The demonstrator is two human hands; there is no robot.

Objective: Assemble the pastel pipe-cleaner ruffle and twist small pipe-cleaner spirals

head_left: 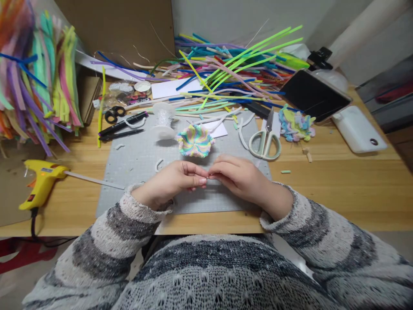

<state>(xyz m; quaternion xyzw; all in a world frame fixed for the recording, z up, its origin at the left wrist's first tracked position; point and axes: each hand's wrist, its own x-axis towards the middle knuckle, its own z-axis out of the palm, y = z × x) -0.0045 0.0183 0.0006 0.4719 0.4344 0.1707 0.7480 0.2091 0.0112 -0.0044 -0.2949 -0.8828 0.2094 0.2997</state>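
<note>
Left hand [176,178] and right hand [240,172] meet, fingertips pinching a tiny piece [208,177], too small to identify, over the grey mat [112,198]. Just beyond, on the mat, sits a ruffled flower [195,142]: fuzzy, wavy-rimmed, striped pink, yellow, aqua and lilac. Glue gun [41,176] label: illegible at this scale.

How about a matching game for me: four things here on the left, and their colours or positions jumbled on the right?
1. Left hand
2. Ruffled piece nearest the hands
3. Glue gun
4. Large scissors

A. Yellow body
B. Pale handles
C. Fingertips close to the right hand's
D. Pastel stripes

Pairs: 1-C, 2-D, 3-A, 4-B
</note>
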